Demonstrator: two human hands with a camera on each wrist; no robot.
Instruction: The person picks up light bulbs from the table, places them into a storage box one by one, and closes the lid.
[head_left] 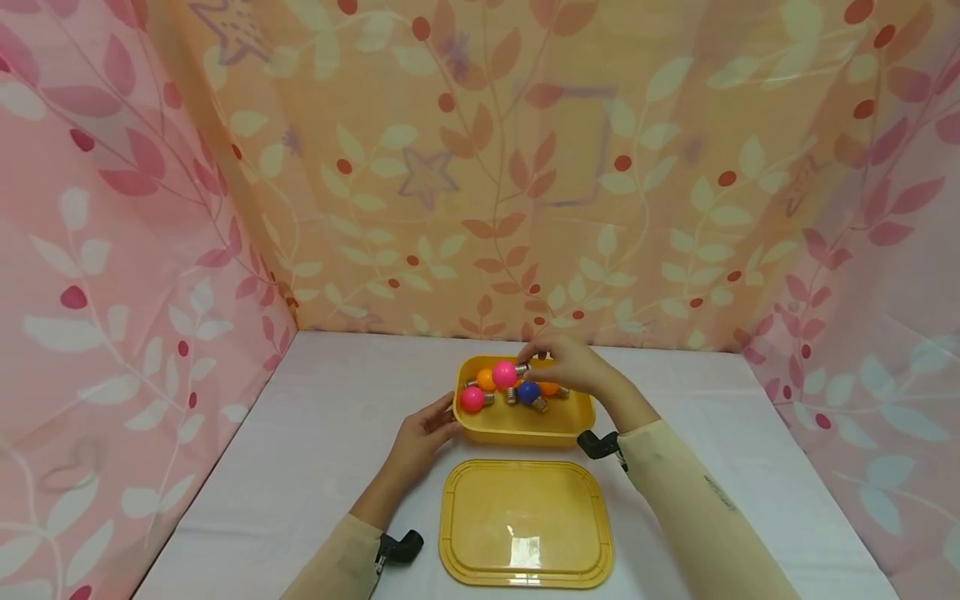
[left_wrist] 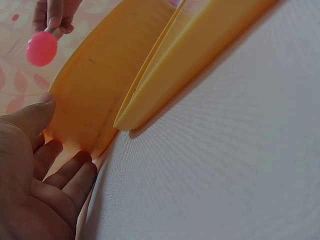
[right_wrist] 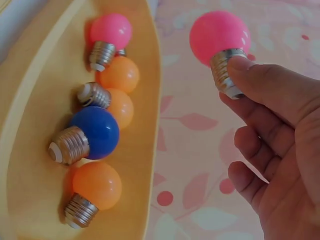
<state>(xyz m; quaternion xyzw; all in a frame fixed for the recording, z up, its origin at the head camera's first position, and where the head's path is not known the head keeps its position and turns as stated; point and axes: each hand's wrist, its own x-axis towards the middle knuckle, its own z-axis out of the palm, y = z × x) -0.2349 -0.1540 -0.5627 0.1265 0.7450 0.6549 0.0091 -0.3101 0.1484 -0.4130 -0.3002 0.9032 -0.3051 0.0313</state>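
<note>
Above the yellow plastic box (head_left: 555, 423), my right hand (head_left: 570, 367) pinches a pink light bulb (right_wrist: 220, 37) by its metal screw base, between thumb and index finger. Inside the box lie another pink bulb (right_wrist: 111, 32), a blue bulb (right_wrist: 95, 132) and several orange bulbs (right_wrist: 97, 185), some resting against each other. My left hand (head_left: 426, 429) is at the box's left end. In the left wrist view its thumb and fingertips touch the outer wall, with the fingers loosely bent.
A yellow lid (head_left: 525, 521) lies flat on the white tablecloth (head_left: 300, 467), just in front of the box. Patterned fabric walls (head_left: 480, 167) enclose the table at the back and both sides. Black camera mounts (head_left: 401, 547) are strapped at both wrists.
</note>
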